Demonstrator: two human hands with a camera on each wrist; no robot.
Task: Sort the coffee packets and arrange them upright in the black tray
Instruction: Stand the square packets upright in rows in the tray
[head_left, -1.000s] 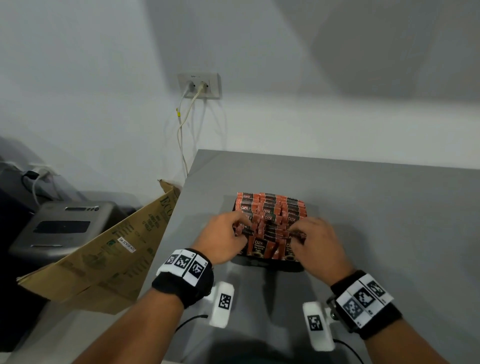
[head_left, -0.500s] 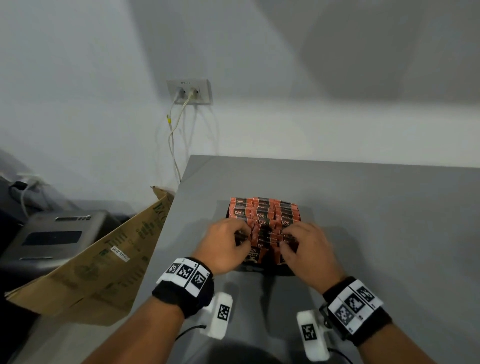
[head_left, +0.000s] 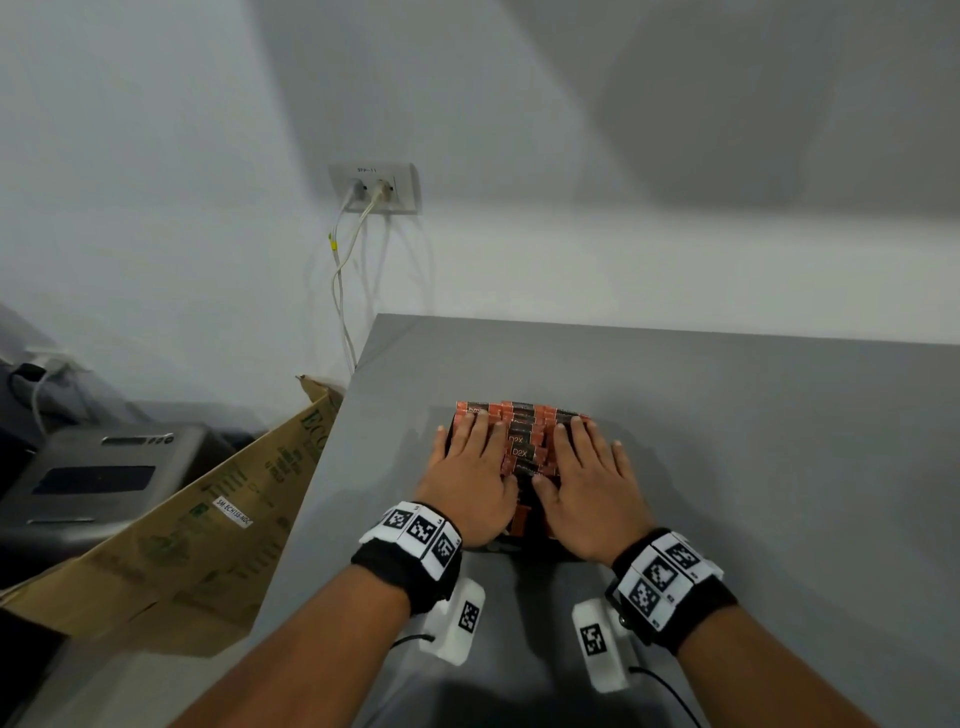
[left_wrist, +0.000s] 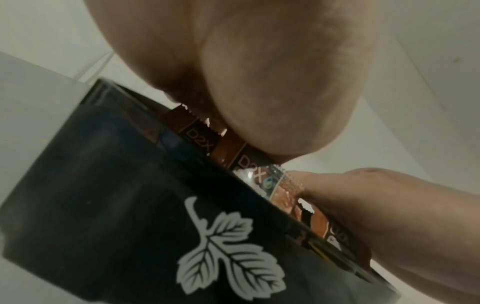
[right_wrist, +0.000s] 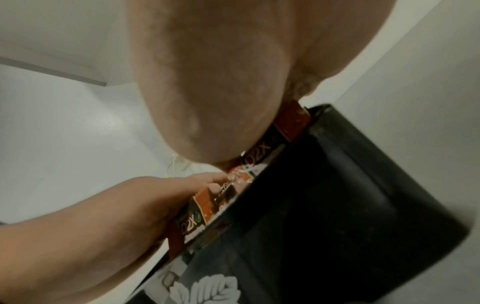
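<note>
Several orange-and-black coffee packets (head_left: 522, 434) stand upright in rows in the black tray (head_left: 519, 548) on the grey table. My left hand (head_left: 470, 478) lies flat on the left rows, fingers straight. My right hand (head_left: 587, 486) lies flat on the right rows, fingers straight and spread. In the left wrist view the palm (left_wrist: 259, 72) presses the packet tops (left_wrist: 200, 135) above the tray wall (left_wrist: 103, 185), which bears a white leaf print. The right wrist view has the palm (right_wrist: 215, 82) on packets (right_wrist: 262, 152) over the dark tray wall (right_wrist: 337, 205).
The grey table (head_left: 753, 441) ends at a left edge beside a brown cardboard sheet (head_left: 182, 545) and a grey machine (head_left: 104, 478). A wall socket (head_left: 375, 188) with white cables hangs behind the table. The white wall stands close behind.
Both hands were curled, pinching packets in the front rows; now they lie flat with straight fingers on top of the packets. The head view has shifted slightly.
</note>
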